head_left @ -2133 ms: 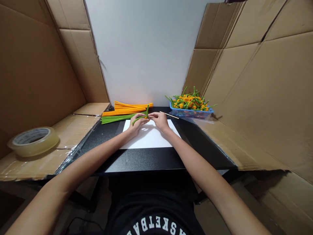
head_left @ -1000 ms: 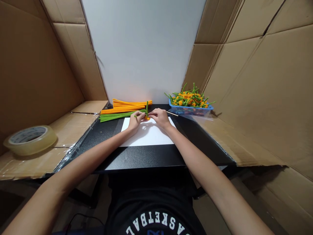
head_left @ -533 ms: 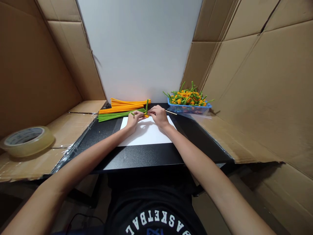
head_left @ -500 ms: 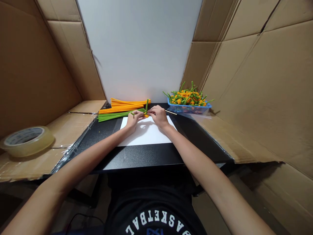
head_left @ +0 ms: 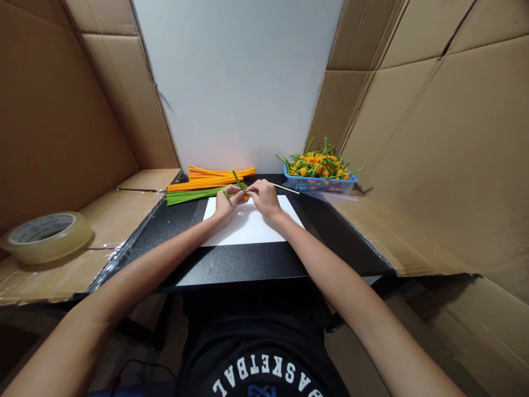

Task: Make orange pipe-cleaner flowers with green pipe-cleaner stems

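Over a white sheet of paper (head_left: 252,226), my left hand (head_left: 226,204) pinches a small orange and green pipe-cleaner piece (head_left: 246,197). A green stem of it sticks up between the hands, leaning left, and another green end pokes out by the left fingers. My right hand (head_left: 265,197) has its fingertips closed on the same piece from the right. Fingers hide most of the orange part. A thin pale stick (head_left: 286,188) lies just beyond the right hand.
Orange pipe cleaners (head_left: 206,181) and green pipe cleaners (head_left: 188,196) lie at the back left of the black table (head_left: 248,264). A blue basket (head_left: 318,183) of similar orange and green pieces stands back right. A tape roll (head_left: 49,237) rests on cardboard at left.
The green stem between my hands has tipped from upright toward the left. Both hands have turned slightly and keep hold of the piece.
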`<state>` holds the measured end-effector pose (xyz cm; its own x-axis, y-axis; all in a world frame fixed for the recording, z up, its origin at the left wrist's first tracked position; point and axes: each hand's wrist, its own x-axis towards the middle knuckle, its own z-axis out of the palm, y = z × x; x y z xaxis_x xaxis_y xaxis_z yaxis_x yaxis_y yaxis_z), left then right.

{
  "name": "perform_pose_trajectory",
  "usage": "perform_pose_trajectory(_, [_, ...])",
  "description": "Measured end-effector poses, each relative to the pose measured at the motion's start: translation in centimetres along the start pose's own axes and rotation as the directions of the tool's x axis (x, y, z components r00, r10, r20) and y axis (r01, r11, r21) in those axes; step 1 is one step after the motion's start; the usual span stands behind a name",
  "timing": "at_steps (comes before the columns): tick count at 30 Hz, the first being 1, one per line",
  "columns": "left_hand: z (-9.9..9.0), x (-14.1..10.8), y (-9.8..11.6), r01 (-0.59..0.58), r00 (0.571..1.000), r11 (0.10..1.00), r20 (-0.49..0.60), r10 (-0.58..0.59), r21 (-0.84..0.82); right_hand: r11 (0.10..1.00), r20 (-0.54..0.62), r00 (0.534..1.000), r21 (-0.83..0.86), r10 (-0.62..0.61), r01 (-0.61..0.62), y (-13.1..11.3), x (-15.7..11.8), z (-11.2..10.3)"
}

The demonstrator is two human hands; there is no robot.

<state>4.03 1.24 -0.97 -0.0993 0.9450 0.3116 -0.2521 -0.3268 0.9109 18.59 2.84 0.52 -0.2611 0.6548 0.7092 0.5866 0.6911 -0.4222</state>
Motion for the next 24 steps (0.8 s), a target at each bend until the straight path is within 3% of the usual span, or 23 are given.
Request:
perform_pose_trajectory(5, [0.1,0.2,-0.3,0.004,0.999,1.0,-0.044,-0.004,-0.006,0.999,-0.014,1.0,-0.039,0.024,-0.025,-0.3,-0.1,0.2])
perform_pose_trajectory(10, [-0.7,0.9,-0.8,-0.025,0.999,0.994,-0.035,0.029,0.103,0.984,0.067,0.988,-0.097,-0.14,0.147,0.2,-0.2,-0.6])
perform_pose_trajectory(16, [-1.5,1.8,-1.8,0.008,1.0,0.977,-0.026,-0.003,0.213,0.934,0.218,0.938,-0.176,-0.27,0.31,0.3,0.0,-0.9])
perform_pose_trajectory(24, [-0.8,0.9,-1.2,-0.096,0.994,0.962,-0.024,0.105,0.255,0.956,0.122,0.966,-0.16,-0.23,0.248,0.0,-0.1,-0.5])
